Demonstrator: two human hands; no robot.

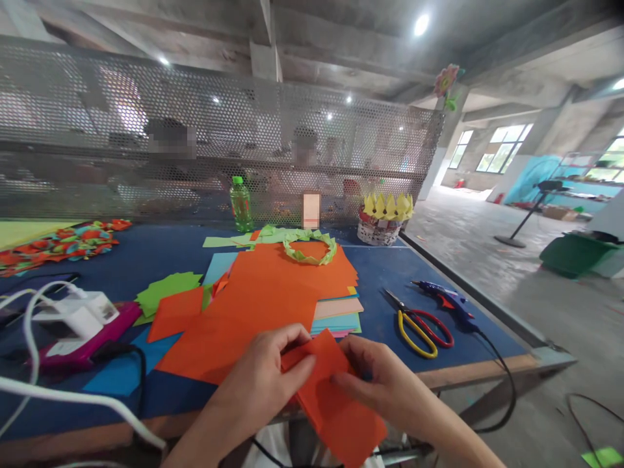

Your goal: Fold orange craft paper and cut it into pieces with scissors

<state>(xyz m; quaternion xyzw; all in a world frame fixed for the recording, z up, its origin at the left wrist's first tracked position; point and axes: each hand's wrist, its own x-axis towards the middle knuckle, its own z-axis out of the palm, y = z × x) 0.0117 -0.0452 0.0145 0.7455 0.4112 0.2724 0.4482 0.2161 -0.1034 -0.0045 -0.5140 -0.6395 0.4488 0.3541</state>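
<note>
Between both hands, at the table's front edge, is a folded piece of orange paper (336,396). My left hand (273,370) pinches its left side, thumb on top. My right hand (373,374) grips the opposite side, with its thumb lying across the paper and the other fingers partly behind it. Large orange sheets (253,312) lie just beyond, over a stack of coloured sheets (338,312). A ring of folded light green paper (312,258) rests on top of them. Scissors (419,328) with one yellow and one red handle lie right of my right hand.
A blue glue gun (446,302) lies at the right, its cord hanging over the edge. At the left are a magenta power strip (88,338) and white cables. A green bottle (240,205) and a paper basket (383,227) stand by the mesh partition (219,143), people behind it.
</note>
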